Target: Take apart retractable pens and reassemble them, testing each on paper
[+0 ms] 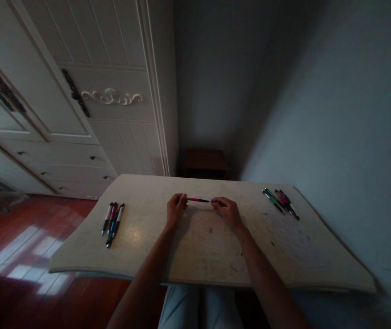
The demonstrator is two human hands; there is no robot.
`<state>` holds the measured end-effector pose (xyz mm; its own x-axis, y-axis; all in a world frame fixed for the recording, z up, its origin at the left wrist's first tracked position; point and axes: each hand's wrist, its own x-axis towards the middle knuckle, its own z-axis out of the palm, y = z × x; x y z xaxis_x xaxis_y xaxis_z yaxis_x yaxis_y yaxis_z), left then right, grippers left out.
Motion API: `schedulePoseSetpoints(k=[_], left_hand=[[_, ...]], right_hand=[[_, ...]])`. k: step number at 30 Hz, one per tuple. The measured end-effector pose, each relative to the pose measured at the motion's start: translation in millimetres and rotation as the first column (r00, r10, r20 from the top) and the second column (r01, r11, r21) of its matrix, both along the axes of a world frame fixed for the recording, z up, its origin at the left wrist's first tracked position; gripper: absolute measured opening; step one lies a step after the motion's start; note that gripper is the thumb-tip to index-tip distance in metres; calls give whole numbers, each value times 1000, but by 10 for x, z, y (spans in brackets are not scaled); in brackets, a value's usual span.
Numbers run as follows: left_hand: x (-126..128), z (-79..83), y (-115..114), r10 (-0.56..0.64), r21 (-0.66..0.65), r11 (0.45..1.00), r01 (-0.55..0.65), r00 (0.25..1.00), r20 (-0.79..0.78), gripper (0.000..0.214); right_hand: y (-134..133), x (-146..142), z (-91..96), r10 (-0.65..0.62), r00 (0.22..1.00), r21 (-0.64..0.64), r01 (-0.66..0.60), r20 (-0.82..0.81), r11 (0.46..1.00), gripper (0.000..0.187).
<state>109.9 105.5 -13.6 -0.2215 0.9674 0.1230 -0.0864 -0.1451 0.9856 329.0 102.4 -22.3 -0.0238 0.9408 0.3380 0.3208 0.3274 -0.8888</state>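
A pale wardrobe (163, 91) fills the upper left of the frame, with a dark handle (75, 93) and a scrolled ornament (111, 97) on it. A grey-blue wall (346, 105) takes up the right side, and a low brown stand (205, 160) sits in shadow at the centre, beyond the table. At the lower left, the reddish floor (82, 299) carries bright patches of light.

The pale table (147, 187) spans the lower half of the frame, its top marked and scribbled on at the centre and right. Just below the middle of the frame, a pen (198, 199) lies level between the two hands, dark with a pink-red part. The left hand (177, 209) pinches its left end between thumb and fingers; the right hand (227, 212) has its fingertips drawn together at the right end, pinching there.

On the left of the tabletop lies a bunch of pens (118, 219), white, red, blue and dark, touching one another. A second bunch (276, 199), with teal, dark and pinkish barrels, lies at the table's upper right. Light trousers (181, 308) show at the bottom centre.
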Motion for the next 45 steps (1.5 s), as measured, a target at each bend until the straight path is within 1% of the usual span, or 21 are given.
schedulePoseSetpoints(k=[5,13,20,22,26,29,32,38,45], left_hand=[[0,-40,16,-13,7,1000,13,1000,-9,38],[4,-18,-11,-36,20,999,36,999,2,36],[-1,-35,-8,-83,53,995,82,997,7,34],[8,-45,-6,-103,77,992,99,994,43,38],[38,-83,1,-124,107,988,112,986,111,54],[50,-107,6,-86,91,993,78,993,82,54],[54,-98,1,-43,66,997,38,997,67,52],[42,-39,-17,-70,20,997,69,997,39,40],[4,-60,36,-122,53,992,113,972,202,37]], right_hand=[[-33,-28,54,10,1000,-3,-10,19,1000,19],[-45,-50,65,14,1000,-1,-14,24,1000,19],[-58,-63,53,-3,1000,-79,3,-4,997,29],[-68,-78,63,-2,1000,-90,2,0,996,29],[-75,-101,83,-11,1000,-82,11,-4,997,30],[-71,-97,89,-33,999,-67,31,-34,997,29],[-66,-90,86,-64,996,-49,62,-57,997,28],[-57,-90,72,-74,996,-12,74,-47,997,28],[-61,-94,64,-19,1000,-36,19,-9,999,30]])
